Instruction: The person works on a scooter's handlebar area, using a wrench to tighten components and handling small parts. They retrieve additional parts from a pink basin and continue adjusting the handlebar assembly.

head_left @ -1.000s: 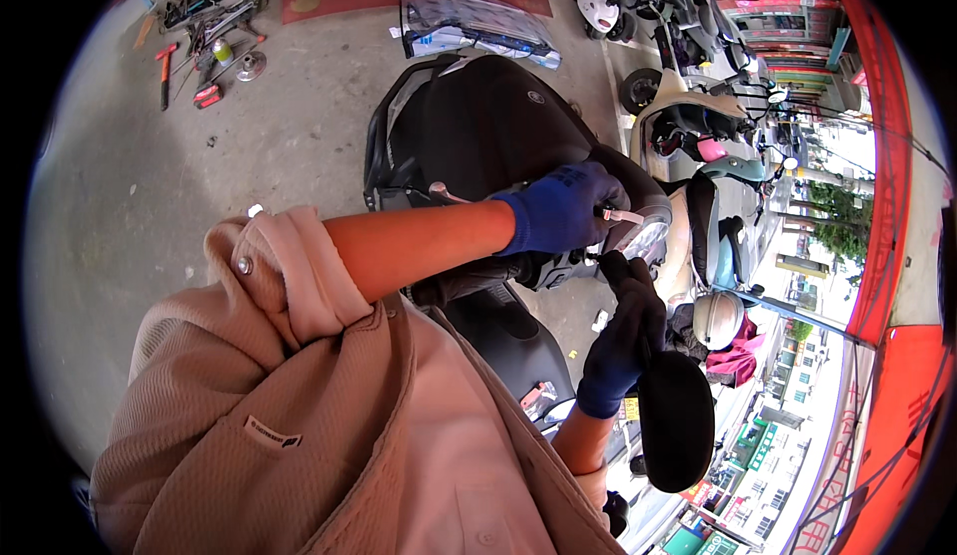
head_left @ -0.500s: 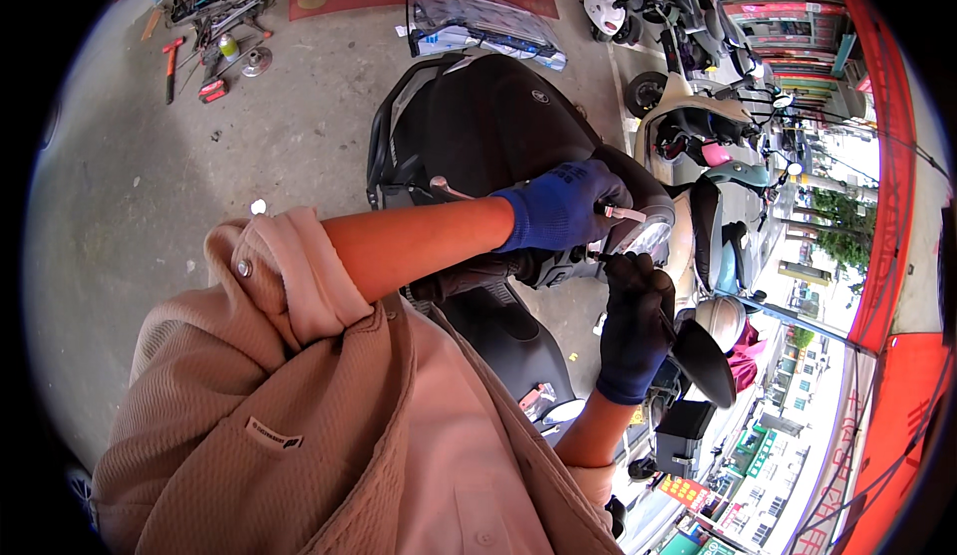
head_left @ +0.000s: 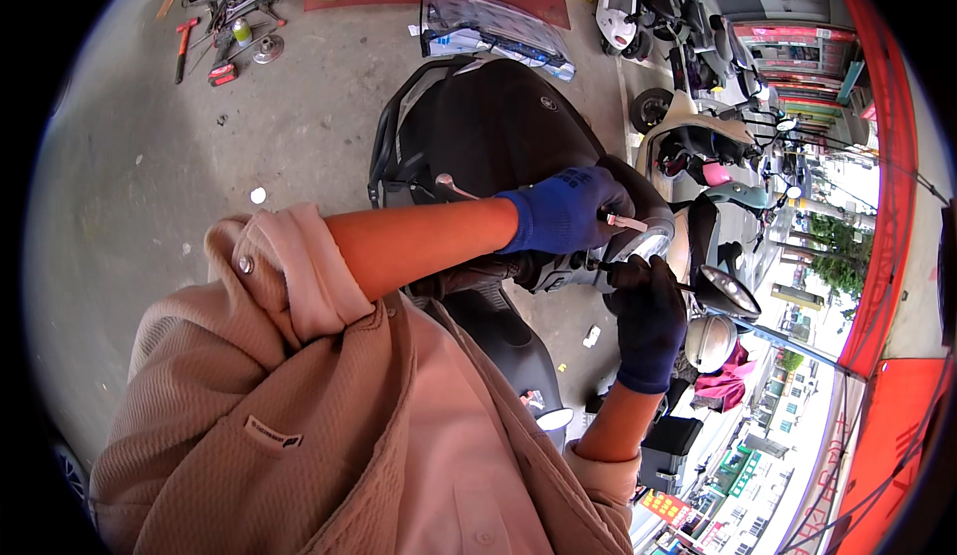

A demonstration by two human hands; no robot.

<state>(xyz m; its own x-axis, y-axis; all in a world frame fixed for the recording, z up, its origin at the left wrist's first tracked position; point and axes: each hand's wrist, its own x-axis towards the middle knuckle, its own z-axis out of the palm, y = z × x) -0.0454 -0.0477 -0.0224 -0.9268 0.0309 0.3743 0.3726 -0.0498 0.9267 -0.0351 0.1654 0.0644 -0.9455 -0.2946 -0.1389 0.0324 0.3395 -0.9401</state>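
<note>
My left hand (head_left: 573, 206), in a blue glove, is closed around a pinkish-silver tool (head_left: 626, 222), apparently a wrench, above the black scooter's handlebar area. My right hand (head_left: 646, 316), in a dark glove, is closed on the black stem of a side mirror (head_left: 728, 292), just below my left hand near a clear screen or lamp on the scooter. The black scooter body (head_left: 488, 127) lies beyond both hands, with its dark seat (head_left: 493, 346) below them. Another pale metal piece (head_left: 449, 184) shows left of my left hand, partly hidden by it.
Scattered tools (head_left: 239, 2), a red-handled hammer (head_left: 181, 50) and a red-black power tool (head_left: 223, 73) lie on the floor at upper left. A flat glass panel (head_left: 493, 37) lies beyond the scooter. Parked scooters (head_left: 698, 137) line the right side, beside a red post (head_left: 867, 256).
My right hand has shifted up and right, turning the mirror from hanging low with its back showing to sticking out rightward, higher, glass partly visible. My left hand has barely moved.
</note>
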